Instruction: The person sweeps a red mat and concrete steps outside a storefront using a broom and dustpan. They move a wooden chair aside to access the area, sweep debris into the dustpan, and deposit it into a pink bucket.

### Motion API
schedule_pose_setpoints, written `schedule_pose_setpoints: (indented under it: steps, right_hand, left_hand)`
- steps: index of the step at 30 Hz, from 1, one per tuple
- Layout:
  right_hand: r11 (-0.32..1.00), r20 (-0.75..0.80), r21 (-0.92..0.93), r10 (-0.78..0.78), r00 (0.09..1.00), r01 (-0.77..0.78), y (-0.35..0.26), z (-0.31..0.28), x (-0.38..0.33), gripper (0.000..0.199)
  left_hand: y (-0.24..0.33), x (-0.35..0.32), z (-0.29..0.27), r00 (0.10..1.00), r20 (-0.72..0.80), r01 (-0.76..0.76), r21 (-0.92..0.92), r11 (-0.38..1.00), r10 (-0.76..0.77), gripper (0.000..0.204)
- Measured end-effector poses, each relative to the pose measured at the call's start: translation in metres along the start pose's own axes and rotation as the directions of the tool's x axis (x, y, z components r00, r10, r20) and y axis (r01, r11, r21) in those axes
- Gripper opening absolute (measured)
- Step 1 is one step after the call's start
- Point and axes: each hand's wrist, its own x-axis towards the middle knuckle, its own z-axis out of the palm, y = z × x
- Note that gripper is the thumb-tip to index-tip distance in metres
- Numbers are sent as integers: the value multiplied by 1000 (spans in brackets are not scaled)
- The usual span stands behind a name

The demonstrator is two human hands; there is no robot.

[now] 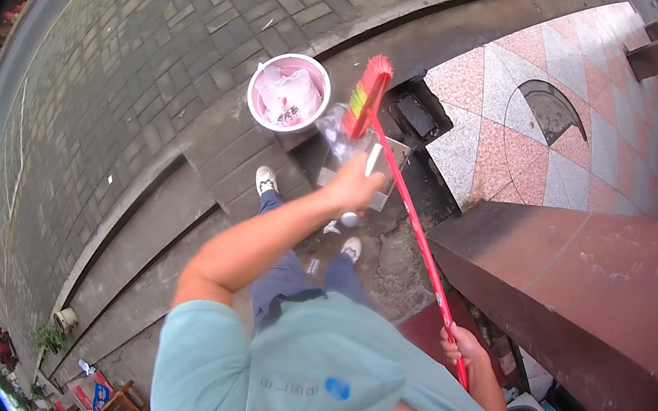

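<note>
My right hand [464,344] is closed around the lower end of the red handle of a broom [413,219]. The broom reaches away from me, and its red head with a yellow-green patch [369,99] is at the far end. Whether the head touches the ground I cannot tell. My left arm stretches across in front of me. My left hand [356,185], smeared by motion, is closed on a white stick-like thing [374,159] beside the broom handle. Pale see-through plastic [334,131] shows beside the broom head. Left of it stands a pink bucket [323,84] with a white bag inside.
An open dark drain pit [420,115] lies right of the broom head, near pink and white paving [496,140]. A brown stone block [583,279] rises at my right. Steps [139,232] run along the left, below grey brick paving [182,58].
</note>
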Motion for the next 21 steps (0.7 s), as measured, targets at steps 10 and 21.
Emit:
schedule_pose_setpoints:
  steps: [10,21]
  right_hand:
    - [978,183,-139,-128,975,154,-34,34,6,35]
    - [857,15,-498,-142,990,131,-117,82,181,33]
  left_hand:
    - [242,-139,-117,962,-270,7,203,979,49,29]
    - [206,-148,-162,942,-319,236,413,880,-104,29]
